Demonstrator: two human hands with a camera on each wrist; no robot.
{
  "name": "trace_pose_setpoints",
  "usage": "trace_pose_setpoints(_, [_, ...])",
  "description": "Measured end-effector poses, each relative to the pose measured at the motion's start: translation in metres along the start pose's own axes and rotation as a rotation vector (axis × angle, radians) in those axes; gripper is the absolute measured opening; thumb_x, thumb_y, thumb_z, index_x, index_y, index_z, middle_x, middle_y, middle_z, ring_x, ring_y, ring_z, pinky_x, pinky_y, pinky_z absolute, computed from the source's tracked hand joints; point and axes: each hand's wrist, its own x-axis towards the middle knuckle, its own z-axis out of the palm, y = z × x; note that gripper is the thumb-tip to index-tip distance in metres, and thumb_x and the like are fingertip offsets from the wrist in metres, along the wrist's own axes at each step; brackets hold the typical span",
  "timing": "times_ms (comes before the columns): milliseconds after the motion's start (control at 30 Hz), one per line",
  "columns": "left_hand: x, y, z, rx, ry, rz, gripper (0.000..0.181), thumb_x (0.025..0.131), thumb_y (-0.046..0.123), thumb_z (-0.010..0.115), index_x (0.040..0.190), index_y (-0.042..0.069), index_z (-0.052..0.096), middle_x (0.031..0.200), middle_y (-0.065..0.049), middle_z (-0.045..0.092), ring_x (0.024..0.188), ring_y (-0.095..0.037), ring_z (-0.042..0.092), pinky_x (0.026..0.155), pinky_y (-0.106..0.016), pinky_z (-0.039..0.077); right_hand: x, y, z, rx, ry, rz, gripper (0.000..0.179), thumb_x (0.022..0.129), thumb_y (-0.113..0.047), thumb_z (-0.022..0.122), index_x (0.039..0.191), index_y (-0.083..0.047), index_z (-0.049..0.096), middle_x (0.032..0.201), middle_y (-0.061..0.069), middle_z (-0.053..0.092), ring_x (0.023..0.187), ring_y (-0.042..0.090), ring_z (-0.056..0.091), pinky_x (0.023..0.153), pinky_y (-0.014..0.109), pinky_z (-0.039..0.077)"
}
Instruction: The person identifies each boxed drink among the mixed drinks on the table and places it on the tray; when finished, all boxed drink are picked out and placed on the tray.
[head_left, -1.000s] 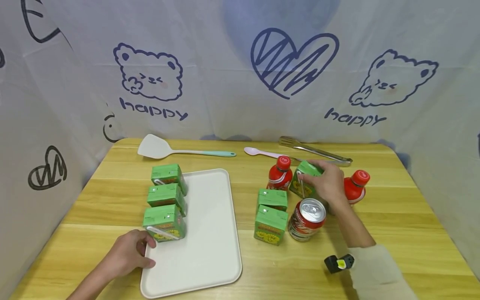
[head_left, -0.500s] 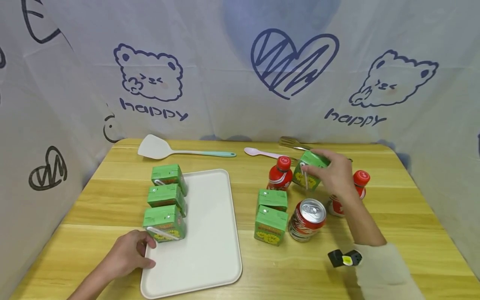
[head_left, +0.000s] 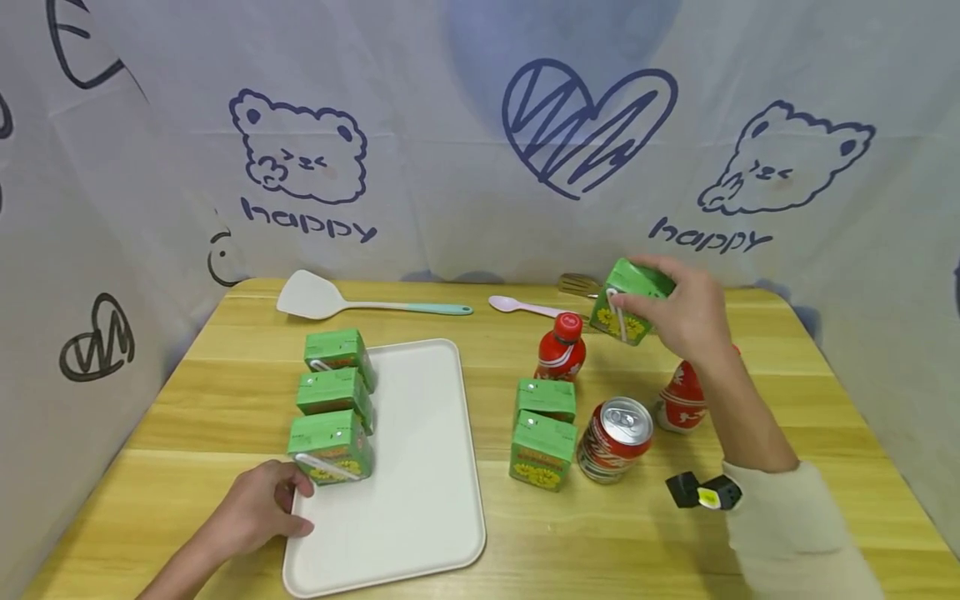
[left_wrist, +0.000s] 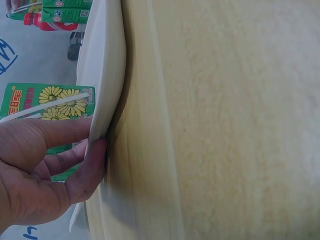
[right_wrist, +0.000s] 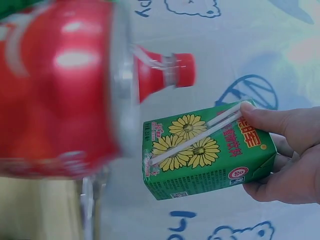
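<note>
My right hand (head_left: pixel 686 312) grips a green drink carton (head_left: pixel 626 310) with a straw on its front, raised above the back right of the table. Thumb and fingers hold its top end in the right wrist view, where the carton (right_wrist: pixel 205 150) shows yellow flowers. My left hand (head_left: pixel 258 508) pinches the near left rim of a white tray (head_left: pixel 420 492). In the left wrist view the thumb (left_wrist: pixel 90 172) presses the rim's outer side and the fingers lie inside. Three green cartons (head_left: pixel 330 442) stand in a row along the tray's left side.
Two more green cartons (head_left: pixel 542 454) stand right of the tray, beside a red soda can (head_left: pixel 613 442). Red bottles stand behind the can (head_left: pixel 561 354) and right of it (head_left: pixel 681 400). A spatula (head_left: pixel 360 302), a pink spoon (head_left: pixel 525 306) and metal tongs (head_left: pixel 579 285) lie at the back.
My right hand has lifted the carton from among the bottles, up and slightly right toward the table's back edge. The left hand and tray have stayed put.
</note>
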Motion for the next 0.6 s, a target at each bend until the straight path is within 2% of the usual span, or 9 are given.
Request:
trace_pose_setpoints(200, [0.001,-0.001,0.001,-0.004,0.001,0.008,0.037,0.059,0.006,0.087,0.087,0.004,0.063,0.069,-0.005,0.053,0.064,-0.016,0.047,0.053,-0.024,0.039,0.004,-0.021,-0.009,0.003,0.066,-0.077,0.055,0.082,-0.027,0.075,0.132,-0.016,0.057,0.128,0.015,0.057,0.1,0.028,0.053,0.074,0.028,0.047])
trace_pose_setpoints(433, [0.0,-0.001,0.001,-0.016,-0.006,0.0,0.037,0.059,0.005,0.086,0.088,0.003,0.063,0.069,-0.005,0.054,0.064,-0.016,0.048,0.053,-0.024,0.04,0.001,-0.045,-0.008,0.07,0.058,-0.109,0.055,0.081,-0.028,0.075,0.132,-0.019,0.057,0.133,0.011,0.054,0.107,0.029,0.05,0.086,0.04,0.048])
trace_pose_setpoints(600, [0.0,-0.001,0.0,-0.016,-0.004,0.006,0.037,0.059,0.005,0.086,0.088,0.003,0.063,0.07,-0.005,0.054,0.065,-0.016,0.048,0.054,-0.024,0.04,-0.003,-0.062,0.001,0.116,0.022,-0.146,0.052,0.081,-0.025,0.075,0.13,-0.018,0.058,0.133,0.009,0.054,0.107,0.027,0.051,0.087,0.039,0.049])
